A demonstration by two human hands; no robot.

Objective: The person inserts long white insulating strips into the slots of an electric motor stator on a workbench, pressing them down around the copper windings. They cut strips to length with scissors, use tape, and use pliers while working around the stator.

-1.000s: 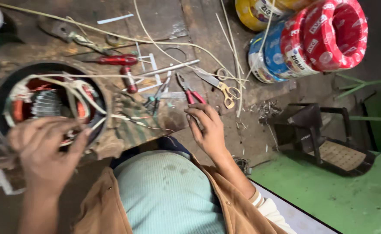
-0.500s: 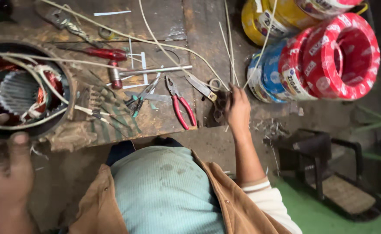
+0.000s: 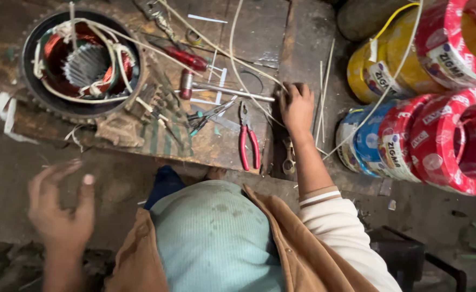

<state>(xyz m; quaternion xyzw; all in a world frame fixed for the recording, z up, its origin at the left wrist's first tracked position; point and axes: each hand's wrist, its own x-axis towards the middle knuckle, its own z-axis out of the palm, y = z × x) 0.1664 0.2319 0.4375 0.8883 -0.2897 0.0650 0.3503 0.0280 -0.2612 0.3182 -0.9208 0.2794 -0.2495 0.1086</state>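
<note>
Right hand [image 3: 297, 108] rests on workbench [image 3: 248, 32] edge beside pliers [image 3: 248, 141].

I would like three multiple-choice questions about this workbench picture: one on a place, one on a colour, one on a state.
1. Where do the pliers lie?
A. inside the motor stator
B. on the bench, beside the right hand
C. on the wire coils

2. What colour are the pliers' handles?
A. red
B. green
C. black

3. What is the left hand doing?
A. gripping a screwdriver
B. pressing on the stator
C. holding nothing, away from the bench

Answers: 1 B, they lie flat on the wooden bench, just left of the right hand. 2 A, both handles are red. 3 C, its fingers are spread and blurred, below the bench edge.
</note>
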